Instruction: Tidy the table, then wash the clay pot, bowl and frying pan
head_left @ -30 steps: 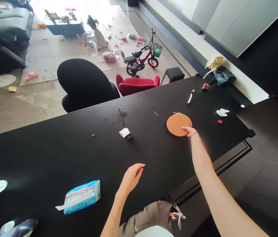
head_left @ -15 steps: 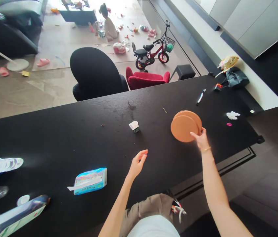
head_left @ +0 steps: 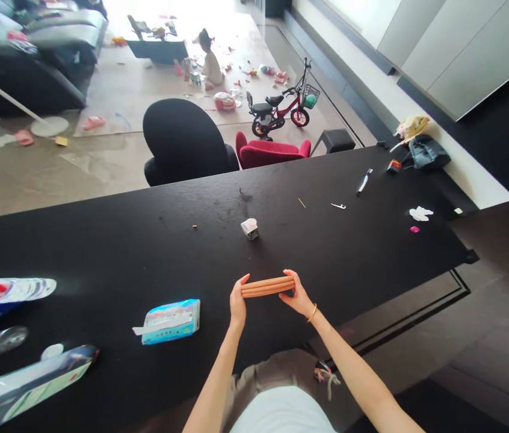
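Black table w/ blue tissue pack; brown disc stack, edge-on, is right of the pack, L hand & R hand pinching opposite ends. IMO even pressure both sides, stack squared, so none slip.

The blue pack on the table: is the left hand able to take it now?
Probably not yet: the left hand and the right hand hold the stack of orange discs. Once freed, the left likely could; the blue pack lies nearby.
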Demonstrator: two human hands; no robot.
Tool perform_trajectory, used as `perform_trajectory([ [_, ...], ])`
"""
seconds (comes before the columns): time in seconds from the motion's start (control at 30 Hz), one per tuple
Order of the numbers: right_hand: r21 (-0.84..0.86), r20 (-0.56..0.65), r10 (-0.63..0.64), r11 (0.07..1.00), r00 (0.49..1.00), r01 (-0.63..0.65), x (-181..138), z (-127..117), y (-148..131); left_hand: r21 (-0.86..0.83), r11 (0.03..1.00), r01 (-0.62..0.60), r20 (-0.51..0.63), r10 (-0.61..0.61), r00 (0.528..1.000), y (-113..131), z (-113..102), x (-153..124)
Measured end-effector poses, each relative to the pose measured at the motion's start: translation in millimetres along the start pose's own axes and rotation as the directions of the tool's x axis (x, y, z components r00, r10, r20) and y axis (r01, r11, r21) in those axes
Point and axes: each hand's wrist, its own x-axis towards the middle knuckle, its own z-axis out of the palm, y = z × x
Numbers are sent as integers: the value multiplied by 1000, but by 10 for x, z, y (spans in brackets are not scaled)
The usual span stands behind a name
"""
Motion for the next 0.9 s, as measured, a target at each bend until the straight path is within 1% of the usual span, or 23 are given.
perform_trajectory([
  [0.07, 12, -52, -28, 1000, 998, 29, -26, 119, 72, -65, 998, 26, -38, -29, 999, -154, -29, -58],
  [0.13, 17, -81, -29, 999, 996, 30, -31, 165, 117, -99, 994, 34, -26, -37, 999, -215, -25, -74],
  [0.2, 26, -68, -23, 999, 997, 24, 3, 160, 156, -101, 994, 50, 13, -49, 999, -209, -13, -39],
  [0.27, 32, -27, -27, 999, 999, 27, 55, 131, 190, -96, 994, 58, 3, -58, 998, -166, -8, 2],
  [0.33, 33, 26, -32, 999, 999, 31, 88, 95, 210, -75, 997, -9, -73, 4, 997, -106, -18, -3],
  [0.37, 28, 55, -30, 999, 998, 28, 95, 75, 214, -45, 997, -69, -103, 64, 993, -74, -33, -25],
  [0.4, 19, 83, -25, 1000, 996, 24, 99, 54, 215, 1, 989, -146, -107, 146, 984, -43, -56, -54],
  [0.43, 12, 102, -18, 1000, 995, 17, 102, 30, 214, 62, 971, -231, -49, 234, 971, -15, -89, -82],
  [0.47, 7, 114, -7, 1000, 993, 6, 105, 2, 209, 147, 940, -307, 72, 299, 952, 11, -129, -104],
  [0.5, 8, 120, 6, 1000, 993, -7, 109, -28, 200, 247, 890, -384, 201, 340, 918, 32, -172, -117],
  [0.57, 18, 125, 22, 1000, 992, -24, 115, -89, 168, 411, 748, -521, 390, 372, 842, 65, -252, -111],
  [0.6, 24, 134, 19, 999, 991, -22, 118, -115, 146, 465, 679, -568, 447, 373, 813, 76, -281, -94],
  [0.63, 26, 143, 9, 1000, 990, -13, 121, -136, 123, 500, 626, -599, 484, 372, 792, 86, -301, -71],
  [0.7, 27, 157, -10, 1000, 988, 6, 133, -155, 86, 526, 569, -631, 530, 361, 767, 108, -309, -17],
  [0.77, 38, 153, -5, 999, 988, -1, 144, -152, 76, 526, 550, -649, 563, 347, 750, 146, -284, 26],
  [0.83, 58, 119, 10, 998, 993, -17, 127, -138, 101, 518, 545, -659, 582, 340, 739, 204, -244, 25],
  [0.9, 104, 59, 54, 993, 997, -60, 48, -127, 150, 523, 550, -652, 576, 335, 745, 269, -217, -50],
])
